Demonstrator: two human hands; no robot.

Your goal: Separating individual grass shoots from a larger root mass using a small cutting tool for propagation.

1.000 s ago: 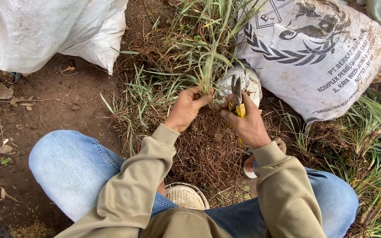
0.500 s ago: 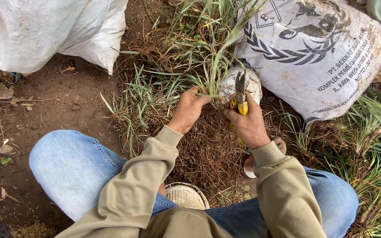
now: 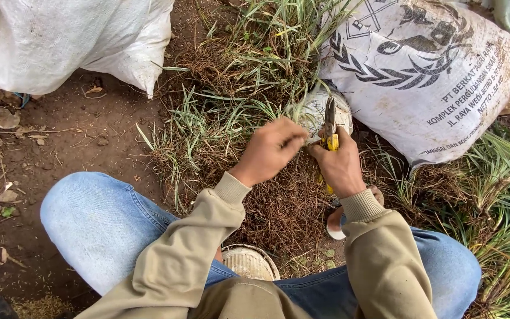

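A single head-worn camera looks steeply down from close above the seated person's lap, facing forward over both knees [image 3: 95, 218] to the bare ground [image 3: 72, 136], with white sacks [image 3: 432, 77] along the top edge.

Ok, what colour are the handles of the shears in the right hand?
Yellow handles on the shears, gripped by the right hand; seen best in the head view.

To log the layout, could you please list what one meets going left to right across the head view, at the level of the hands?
Bare soil → grass clump → left hand → yellow-handled shears in the right hand → printed white sack.
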